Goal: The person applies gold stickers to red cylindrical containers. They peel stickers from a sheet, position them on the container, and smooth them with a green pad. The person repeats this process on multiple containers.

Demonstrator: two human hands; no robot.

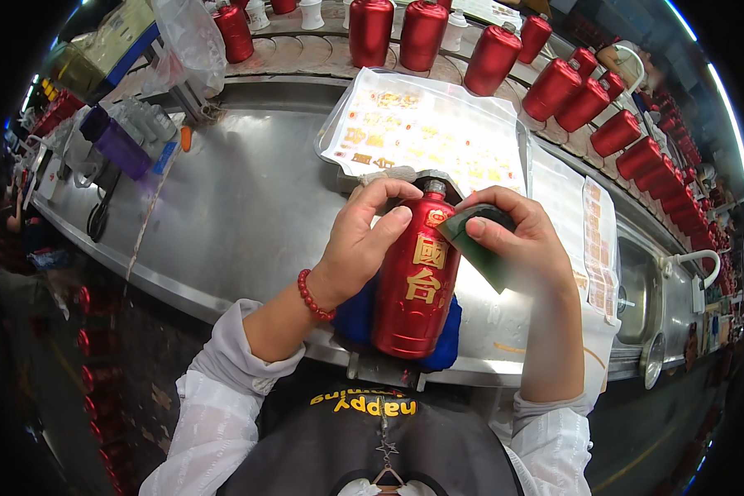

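Nearest the lower edge, the red bottle [413, 306] lies at the middle of the frame over a blue cloth [446, 341], its neck toward the top. The soft cloth might let it roll or slide if pushed sideways.

The left hand [362, 236] is at the bottle's upper left, thumb and forefinger apart by its shoulder; how firmly they press I cannot tell. A light hold could let the bottle turn.

The right hand [525, 227], right of centre, has its fingers pinched on a dark green scraper [481, 255], one corner by the gold emblem [438, 218]. Too steep an angle could scratch the emblem or lift its edge; a slip downward could catch the gold characters [424, 285].

Beyond, at upper centre, gold-printed sheets [430, 140] lie on the desk [248, 157], where a swinging forearm might drag them. More red bottles [426, 35] line the upper edge, well apart from both hands.
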